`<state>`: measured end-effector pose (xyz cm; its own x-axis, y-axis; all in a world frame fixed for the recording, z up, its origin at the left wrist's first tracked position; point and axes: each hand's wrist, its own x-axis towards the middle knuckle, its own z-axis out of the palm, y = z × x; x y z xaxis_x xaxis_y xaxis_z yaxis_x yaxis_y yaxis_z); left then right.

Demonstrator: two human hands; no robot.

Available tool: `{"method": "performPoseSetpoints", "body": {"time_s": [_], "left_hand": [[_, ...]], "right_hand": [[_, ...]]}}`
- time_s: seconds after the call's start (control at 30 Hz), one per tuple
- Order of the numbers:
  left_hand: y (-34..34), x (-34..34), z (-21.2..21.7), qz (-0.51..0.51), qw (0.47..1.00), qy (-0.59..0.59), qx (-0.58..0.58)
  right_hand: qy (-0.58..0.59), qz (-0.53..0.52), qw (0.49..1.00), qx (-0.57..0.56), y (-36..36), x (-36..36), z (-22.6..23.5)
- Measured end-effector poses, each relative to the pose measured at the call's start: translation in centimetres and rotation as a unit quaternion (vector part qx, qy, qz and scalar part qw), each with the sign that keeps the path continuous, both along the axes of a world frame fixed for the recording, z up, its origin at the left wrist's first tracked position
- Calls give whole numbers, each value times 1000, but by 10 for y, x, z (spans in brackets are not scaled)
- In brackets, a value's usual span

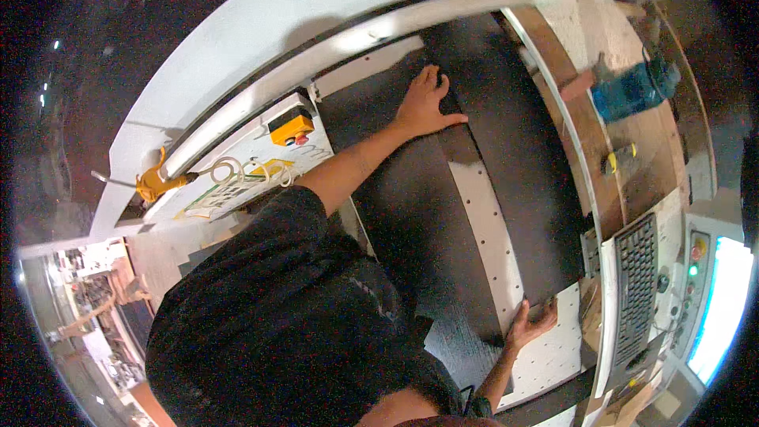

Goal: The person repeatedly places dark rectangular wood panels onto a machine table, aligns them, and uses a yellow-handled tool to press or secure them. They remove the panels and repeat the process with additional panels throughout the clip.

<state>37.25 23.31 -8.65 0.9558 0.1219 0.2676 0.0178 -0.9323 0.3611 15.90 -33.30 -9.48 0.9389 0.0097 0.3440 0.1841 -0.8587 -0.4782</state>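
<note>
Two dark flat panels lie on a white perforated bed. My left hand [424, 107] is open, its fingers and thumb spread, at the far part of the gap between the left dark panel [403, 198] and the right dark panel [526, 166]. Its thumb touches the right panel's left edge. My right hand [528, 327] is at the near edge of the right panel, close to its left corner, with thumb and fingers apart against that edge. Whether any fingertips reach under the panel is hidden. A strip of the perforated bed [486, 229] shows between the panels.
A pale machine beam [261, 63] curves across the far side. On the left are a yellow air gun [158, 183] with a coiled hose and a yellow-black button box [291, 128]. To the right are a blue water jug [636, 91], a keyboard [635, 285] and a lit screen [721, 308].
</note>
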Motion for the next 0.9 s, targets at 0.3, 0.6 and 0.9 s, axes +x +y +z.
{"method": "performPoseSetpoints", "body": {"time_s": [0.3,0.6,0.9], "left_hand": [[2,-8,-3,45,951,-257,-167],[-51,-231,8,-60,922,-172,-342],[46,-597,-192,31,867,460,-190]], "right_hand": [[-27,-51,997,-51,13,11,-2],[-67,-38,994,-79,15,2,5],[-87,-29,994,-66,14,6,-13]]}}
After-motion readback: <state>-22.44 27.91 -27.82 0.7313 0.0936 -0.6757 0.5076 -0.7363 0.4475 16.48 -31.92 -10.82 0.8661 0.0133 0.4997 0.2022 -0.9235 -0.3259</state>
